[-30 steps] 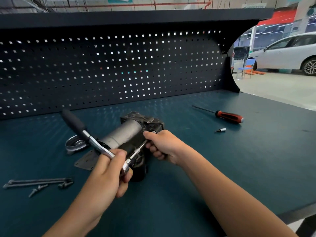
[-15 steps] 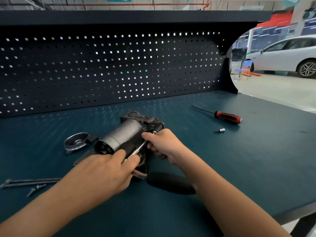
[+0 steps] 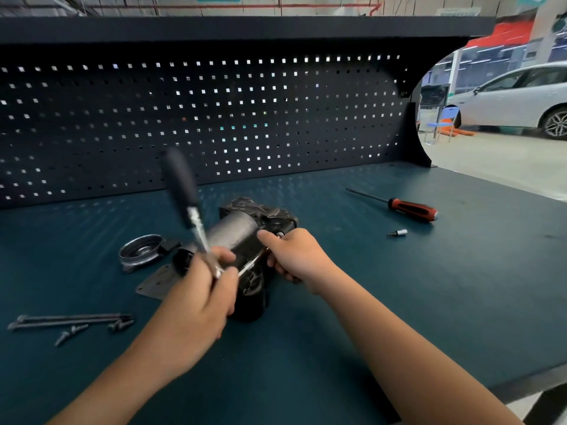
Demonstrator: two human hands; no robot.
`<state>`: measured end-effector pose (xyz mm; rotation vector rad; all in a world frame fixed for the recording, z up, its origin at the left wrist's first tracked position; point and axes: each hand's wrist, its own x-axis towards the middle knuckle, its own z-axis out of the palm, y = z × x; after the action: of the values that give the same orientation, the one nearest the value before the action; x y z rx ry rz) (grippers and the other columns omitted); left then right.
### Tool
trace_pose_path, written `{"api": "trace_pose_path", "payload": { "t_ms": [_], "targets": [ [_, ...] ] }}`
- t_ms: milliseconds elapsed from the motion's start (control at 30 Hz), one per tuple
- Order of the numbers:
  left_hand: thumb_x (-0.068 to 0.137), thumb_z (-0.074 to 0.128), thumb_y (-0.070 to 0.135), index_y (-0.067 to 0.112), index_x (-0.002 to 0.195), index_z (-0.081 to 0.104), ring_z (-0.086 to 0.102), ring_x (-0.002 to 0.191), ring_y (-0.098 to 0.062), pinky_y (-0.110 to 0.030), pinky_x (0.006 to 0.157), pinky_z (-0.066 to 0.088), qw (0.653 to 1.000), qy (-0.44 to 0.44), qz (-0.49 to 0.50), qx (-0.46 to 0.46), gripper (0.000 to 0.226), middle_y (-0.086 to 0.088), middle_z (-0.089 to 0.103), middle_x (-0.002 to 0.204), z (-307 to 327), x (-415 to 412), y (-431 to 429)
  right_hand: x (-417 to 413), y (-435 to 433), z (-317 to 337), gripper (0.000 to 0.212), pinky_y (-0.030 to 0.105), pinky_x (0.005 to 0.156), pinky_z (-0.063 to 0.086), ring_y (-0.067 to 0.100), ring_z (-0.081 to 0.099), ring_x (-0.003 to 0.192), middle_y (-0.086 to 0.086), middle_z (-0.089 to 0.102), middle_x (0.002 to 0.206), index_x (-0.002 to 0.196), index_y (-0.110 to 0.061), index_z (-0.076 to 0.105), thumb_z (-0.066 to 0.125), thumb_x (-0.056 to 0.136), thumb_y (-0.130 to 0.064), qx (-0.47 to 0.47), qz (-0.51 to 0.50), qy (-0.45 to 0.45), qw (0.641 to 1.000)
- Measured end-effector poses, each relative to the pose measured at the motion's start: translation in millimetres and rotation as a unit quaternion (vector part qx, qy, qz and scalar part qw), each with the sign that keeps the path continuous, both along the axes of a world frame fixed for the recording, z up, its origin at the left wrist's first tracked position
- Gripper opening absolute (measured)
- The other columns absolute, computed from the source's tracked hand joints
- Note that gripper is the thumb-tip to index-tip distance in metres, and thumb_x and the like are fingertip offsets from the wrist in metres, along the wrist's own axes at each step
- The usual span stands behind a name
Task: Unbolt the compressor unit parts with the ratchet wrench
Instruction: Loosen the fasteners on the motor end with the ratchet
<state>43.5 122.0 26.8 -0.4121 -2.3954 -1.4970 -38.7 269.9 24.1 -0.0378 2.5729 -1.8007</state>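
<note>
The compressor unit (image 3: 237,230), a grey cylinder with a dark cast housing, lies on the teal bench. My left hand (image 3: 199,289) grips the head end of the ratchet wrench (image 3: 184,191), whose blurred black handle points up and slightly left. A thin extension bar (image 3: 253,263) runs from the ratchet head up to the housing. My right hand (image 3: 293,254) curls round the far end of that bar, against the housing near a bolt.
A round metal cap (image 3: 141,251) and a flat plate (image 3: 156,282) lie left of the unit. Long bolts (image 3: 67,320) and short screws (image 3: 72,331) sit at front left. A red-handled screwdriver (image 3: 411,208) and a small bit (image 3: 399,233) lie right. The pegboard (image 3: 214,118) backs the bench.
The ratchet handle has swung from low right near the bench, round to upright and slightly left. My right hand has stayed on the extension bar.
</note>
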Motion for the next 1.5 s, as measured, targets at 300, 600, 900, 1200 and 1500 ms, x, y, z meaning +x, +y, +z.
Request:
{"api": "trace_pose_path", "payload": {
  "t_ms": [300,600,900,1200,1500],
  "targets": [
    [0.091,0.028,0.036,0.031,0.089,0.039,0.049,0.043,-0.010,-0.028,0.047,0.036,0.977,0.068,0.016,-0.203,0.013,0.003,0.047,0.049,-3.6,8.3,1.8,-1.6,-3.6,-1.4,0.038,0.010,0.028,0.019,0.002,0.029,0.022,-0.010,0.037,0.026,0.055,-0.011,0.044,0.051,0.091,-0.022,-0.013,-0.008,-0.008,1.000],
    [0.090,0.030,0.041,0.028,0.105,0.041,0.047,0.041,-0.009,-0.020,0.045,0.037,0.999,-0.025,0.005,-0.022,0.023,0.005,0.056,0.055,-3.5,10.3,10.4,1.0,1.6,-1.8,0.045,0.012,0.032,0.023,0.008,0.033,0.024,-0.008,0.037,0.028,0.052,-0.011,0.048,0.050,0.091,-0.034,0.003,0.002,-0.012,1.000],
    [0.091,0.020,0.047,0.035,0.114,0.035,0.052,0.047,-0.006,-0.025,0.048,0.038,0.964,0.094,-0.001,-0.249,0.029,0.009,0.049,0.058,-6.7,7.3,-0.6,-2.1,1.3,-3.7,0.040,0.012,0.030,0.021,0.006,0.032,0.027,-0.008,0.040,0.031,0.053,-0.006,0.048,0.055,0.089,-0.024,-0.020,-0.013,-0.003,1.000],
    [0.097,0.031,0.030,0.035,0.109,0.043,0.044,0.036,-0.009,-0.018,0.041,0.037,0.996,-0.073,-0.018,0.056,0.018,0.004,0.054,0.050,5.1,-5.8,-3.3,0.8,1.4,0.1,0.047,0.010,0.031,0.020,0.007,0.030,0.022,-0.009,0.037,0.027,0.053,-0.010,0.050,0.046,0.094,-0.033,-0.036,0.016,-0.028,0.999],
    [0.093,0.020,0.053,0.041,0.099,0.044,0.052,0.047,-0.003,-0.016,0.046,0.037,0.958,0.118,-0.030,-0.258,0.027,0.014,0.057,0.063,-0.7,2.9,-2.1,-0.2,0.3,-2.7,0.040,0.010,0.030,0.018,0.008,0.030,0.025,-0.005,0.037,0.031,0.054,-0.008,0.046,0.051,0.091,-0.022,-0.050,0.002,-0.021,0.999]
  ]
}}
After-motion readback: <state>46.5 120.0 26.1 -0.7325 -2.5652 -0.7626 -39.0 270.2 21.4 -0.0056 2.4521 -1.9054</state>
